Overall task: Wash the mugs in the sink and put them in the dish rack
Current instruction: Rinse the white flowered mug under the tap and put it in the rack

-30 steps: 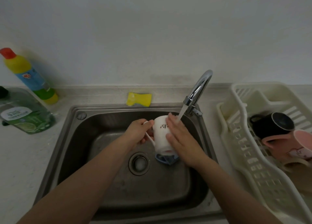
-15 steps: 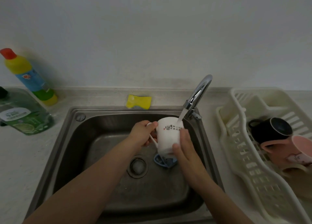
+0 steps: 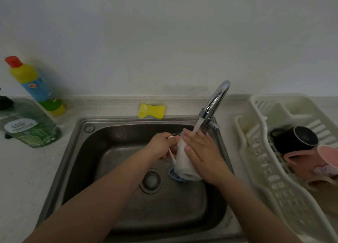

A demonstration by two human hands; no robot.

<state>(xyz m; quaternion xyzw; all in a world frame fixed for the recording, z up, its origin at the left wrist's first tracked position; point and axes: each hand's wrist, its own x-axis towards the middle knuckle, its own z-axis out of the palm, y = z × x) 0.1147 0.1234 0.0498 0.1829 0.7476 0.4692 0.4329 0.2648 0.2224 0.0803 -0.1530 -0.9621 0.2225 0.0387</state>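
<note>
Rinse the white ceramic mug (image 3: 183, 160), left hand (image 3: 161, 147) gripping its handle at 9 o'clock, right hand (image 3: 203, 151) flat-fingered rubbing its wall beneath the chrome faucet (image 3: 215, 100) stream.

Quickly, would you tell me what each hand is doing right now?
Left hand: grips the white mug by its handle.
Right hand: fingers straight, pressed flat against the mug's side.

three mugs (image 3: 184, 158), two bottles (image 3: 29, 131), one sponge (image 3: 151, 111).

pink mug (image 3: 318, 162) cropped rightward, white mug (image 3: 183, 160) blurred
</note>
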